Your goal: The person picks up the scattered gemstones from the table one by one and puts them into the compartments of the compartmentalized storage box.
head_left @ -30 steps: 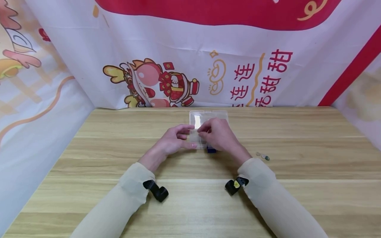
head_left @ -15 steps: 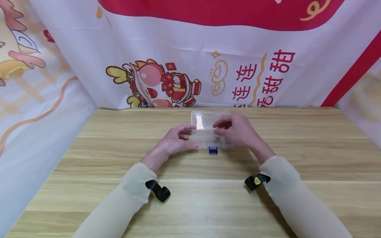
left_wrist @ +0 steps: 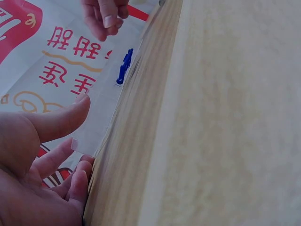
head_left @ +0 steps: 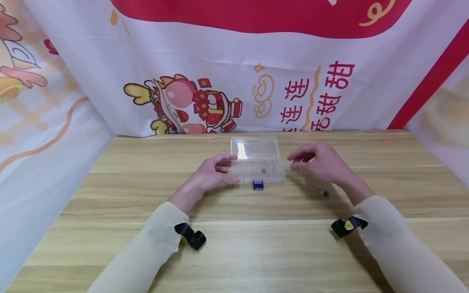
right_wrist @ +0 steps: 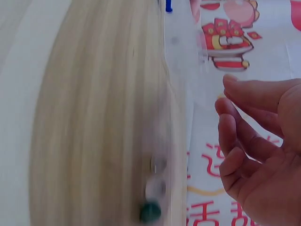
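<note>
A clear plastic compartment box (head_left: pixel 245 170) sits near the back of the table, its transparent lid (head_left: pixel 258 148) raised behind it. One small greyish round piece (head_left: pixel 263 170) lies inside. From the front edge sticks out a blue latch (head_left: pixel 258 185). My left hand (head_left: pixel 210 174) holds the box's left end, thumb at the front and fingers towards the hinge side. My right hand (head_left: pixel 324 162) hovers right of the box with loosely bent fingers; the right wrist view shows nothing between its fingertips. Below it on the table lie a dark green bead (right_wrist: pixel 150 212) and pale clear pieces (right_wrist: pixel 155 187), blurred.
The wooden table (head_left: pixel 234 252) ends at a white and red printed cloth (head_left: pixel 227 49) hanging close behind the box. Another printed cloth (head_left: pixel 47 162) hangs along the left side. Both wrists carry black camera mounts.
My right hand has moved away from above the box to its right side, uncovering the box, the greyish piece and the latch. My left hand stays at the box's left end.
</note>
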{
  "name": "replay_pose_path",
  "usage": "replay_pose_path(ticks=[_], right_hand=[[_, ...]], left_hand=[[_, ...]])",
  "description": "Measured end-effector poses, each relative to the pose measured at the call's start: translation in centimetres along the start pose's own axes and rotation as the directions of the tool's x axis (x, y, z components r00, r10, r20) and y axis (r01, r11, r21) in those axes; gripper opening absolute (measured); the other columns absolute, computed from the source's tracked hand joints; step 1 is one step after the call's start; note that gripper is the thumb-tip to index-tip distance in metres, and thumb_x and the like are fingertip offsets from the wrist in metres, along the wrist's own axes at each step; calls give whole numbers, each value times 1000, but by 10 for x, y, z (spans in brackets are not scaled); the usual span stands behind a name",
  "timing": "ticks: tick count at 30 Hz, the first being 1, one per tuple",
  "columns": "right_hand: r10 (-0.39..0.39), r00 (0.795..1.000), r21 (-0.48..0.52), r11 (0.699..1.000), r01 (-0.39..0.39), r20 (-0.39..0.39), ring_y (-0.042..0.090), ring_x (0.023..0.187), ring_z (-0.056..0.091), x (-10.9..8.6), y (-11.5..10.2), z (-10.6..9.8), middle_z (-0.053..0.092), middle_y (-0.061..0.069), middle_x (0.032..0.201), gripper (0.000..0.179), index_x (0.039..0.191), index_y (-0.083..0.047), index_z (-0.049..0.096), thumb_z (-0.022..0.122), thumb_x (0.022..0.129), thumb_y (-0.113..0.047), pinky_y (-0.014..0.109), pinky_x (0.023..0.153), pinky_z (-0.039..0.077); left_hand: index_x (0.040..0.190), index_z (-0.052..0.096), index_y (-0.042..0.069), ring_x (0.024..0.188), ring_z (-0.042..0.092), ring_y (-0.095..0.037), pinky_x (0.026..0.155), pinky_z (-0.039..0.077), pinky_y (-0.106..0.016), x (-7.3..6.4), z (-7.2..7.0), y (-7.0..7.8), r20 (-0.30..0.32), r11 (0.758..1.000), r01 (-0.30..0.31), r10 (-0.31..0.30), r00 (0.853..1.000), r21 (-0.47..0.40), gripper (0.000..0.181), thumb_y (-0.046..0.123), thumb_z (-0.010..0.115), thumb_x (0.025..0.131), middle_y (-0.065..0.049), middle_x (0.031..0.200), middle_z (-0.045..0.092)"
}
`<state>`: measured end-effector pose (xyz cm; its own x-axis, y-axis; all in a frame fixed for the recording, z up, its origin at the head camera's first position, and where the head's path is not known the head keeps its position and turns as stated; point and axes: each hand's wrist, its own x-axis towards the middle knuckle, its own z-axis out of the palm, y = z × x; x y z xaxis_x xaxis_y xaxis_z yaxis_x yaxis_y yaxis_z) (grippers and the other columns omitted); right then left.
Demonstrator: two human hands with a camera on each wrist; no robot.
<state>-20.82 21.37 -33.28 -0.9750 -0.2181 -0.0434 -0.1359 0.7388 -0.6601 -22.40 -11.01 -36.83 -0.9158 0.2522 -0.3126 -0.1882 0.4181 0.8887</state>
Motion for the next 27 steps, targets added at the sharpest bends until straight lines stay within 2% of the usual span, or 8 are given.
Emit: replay_pose_path(ticks=[8, 16, 22, 27], right_hand=[[-15, 999, -4, 1000, 16, 38, 22, 94, 62, -13, 26, -15, 78, 4, 109, 21, 116, -15, 81, 79, 96, -23, 29, 77, 52], [8, 993, -7, 1000, -8, 118, 21, 93, 59, -26, 44, -21, 78, 1, 108, 24, 115, -16, 81, 82, 94, -26, 27, 73, 50], [33, 974, 10, 999, -36, 225, 21, 95, 61, -32, 54, -24, 76, 2, 107, 24, 112, -16, 80, 83, 93, -30, 26, 79, 52], [34, 956, 41, 998, -48, 292, 20, 91, 60, -34, 58, -22, 73, 4, 101, 26, 112, -13, 77, 84, 92, -29, 25, 78, 53]], left_hand=[[148, 59, 32, 134, 49, -27, 118, 42, -47, -1, 0, 1, -1, 1000, 2, -2, 1000, -6, 68, 19, 88, 88, 0, 150, 56], [147, 60, 33, 134, 48, -27, 118, 41, -46, 0, 1, 1, -1, 1000, 9, -9, 1000, -15, 68, 18, 88, 88, 0, 151, 55], [148, 60, 33, 133, 48, -27, 118, 42, -46, 1, 1, 1, -5, 1000, 15, -15, 1000, -15, 68, 19, 88, 88, 0, 150, 56], [147, 60, 33, 133, 48, -27, 117, 42, -46, 0, 0, 2, -9, 1000, 17, -17, 1000, -13, 68, 19, 88, 87, 0, 150, 55]])
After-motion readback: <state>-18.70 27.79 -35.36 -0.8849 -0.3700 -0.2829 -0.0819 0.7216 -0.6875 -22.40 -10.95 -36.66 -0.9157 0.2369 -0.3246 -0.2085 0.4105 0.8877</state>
